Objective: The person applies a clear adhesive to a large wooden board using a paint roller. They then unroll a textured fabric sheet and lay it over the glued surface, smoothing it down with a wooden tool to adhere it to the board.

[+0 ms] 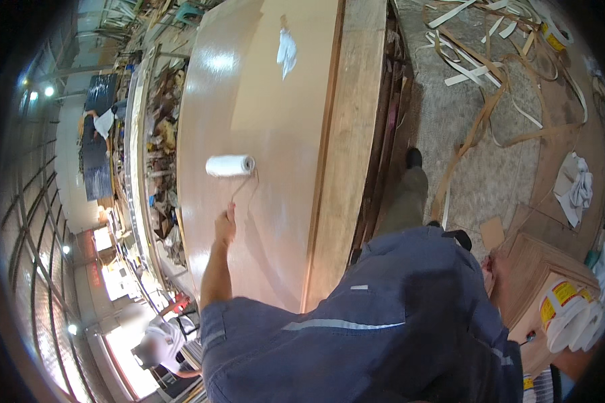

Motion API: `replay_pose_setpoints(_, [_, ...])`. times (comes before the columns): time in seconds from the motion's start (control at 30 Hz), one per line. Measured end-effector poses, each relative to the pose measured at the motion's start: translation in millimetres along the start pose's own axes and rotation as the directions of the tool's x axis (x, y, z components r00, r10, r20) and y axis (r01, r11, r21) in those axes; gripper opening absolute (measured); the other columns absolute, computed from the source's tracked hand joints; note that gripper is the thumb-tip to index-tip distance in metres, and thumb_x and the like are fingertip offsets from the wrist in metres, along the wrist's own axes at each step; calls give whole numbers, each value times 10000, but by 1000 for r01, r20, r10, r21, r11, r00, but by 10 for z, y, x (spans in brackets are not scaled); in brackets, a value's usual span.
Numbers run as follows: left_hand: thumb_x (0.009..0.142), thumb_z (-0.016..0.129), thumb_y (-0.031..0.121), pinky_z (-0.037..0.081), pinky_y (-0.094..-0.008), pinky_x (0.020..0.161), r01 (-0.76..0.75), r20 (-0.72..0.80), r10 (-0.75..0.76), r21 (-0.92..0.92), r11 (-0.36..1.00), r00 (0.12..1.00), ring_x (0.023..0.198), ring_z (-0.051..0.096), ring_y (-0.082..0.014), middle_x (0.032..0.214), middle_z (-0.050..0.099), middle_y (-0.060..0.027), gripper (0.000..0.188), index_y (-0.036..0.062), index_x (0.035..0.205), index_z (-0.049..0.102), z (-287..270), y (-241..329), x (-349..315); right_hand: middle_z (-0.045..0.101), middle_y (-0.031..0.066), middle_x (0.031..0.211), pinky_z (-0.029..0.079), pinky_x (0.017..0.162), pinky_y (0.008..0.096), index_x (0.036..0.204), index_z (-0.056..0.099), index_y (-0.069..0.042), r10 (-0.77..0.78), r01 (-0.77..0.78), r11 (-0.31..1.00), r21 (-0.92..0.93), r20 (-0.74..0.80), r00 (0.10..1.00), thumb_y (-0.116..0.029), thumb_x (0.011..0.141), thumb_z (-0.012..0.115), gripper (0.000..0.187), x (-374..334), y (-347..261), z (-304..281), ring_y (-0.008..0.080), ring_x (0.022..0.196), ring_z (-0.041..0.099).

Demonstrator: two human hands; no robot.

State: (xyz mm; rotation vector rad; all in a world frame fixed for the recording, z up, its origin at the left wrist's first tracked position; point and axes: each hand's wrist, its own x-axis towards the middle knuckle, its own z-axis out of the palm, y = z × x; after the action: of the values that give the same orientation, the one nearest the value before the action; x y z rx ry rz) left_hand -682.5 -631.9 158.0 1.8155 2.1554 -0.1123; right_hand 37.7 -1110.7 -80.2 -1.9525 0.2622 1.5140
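Note:
My left hand [224, 227] is closed around the handle of a paint roller. Its white roller sleeve [229, 166] rests on a large wooden panel [275, 181]. Much of the panel has a wet, glossy sheen, while a paler matt patch [269, 94] lies toward the far end. On that patch is a crumpled white cloth [286, 54]. My right hand [489, 270] hangs at my right side near a stack of wooden boards [541, 252]. Its fingers are mostly hidden and too small to make out.
White and tan strips [474, 70] litter the floor at the far right, near a white rag [575, 189]. White tubs with yellow-red labels [566, 302] stand on the boards. Piled scraps [165, 134] line the panel's left side. One person [161, 346] is at lower left, another [103, 123] farther off.

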Motion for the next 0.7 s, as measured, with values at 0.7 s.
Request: replay_pose_setpoints(0.7, [924,233,695,489,-416,389,-249,176,247,-12,968,953,391,577,-304,570,589,-198,871,-62,703,604,69,4345,3645,606,46,825,537,560,311,1163,561,-66,-11,13,998,58,-31,999,-285,967,520,297,328,-1446,924,163,653,610])
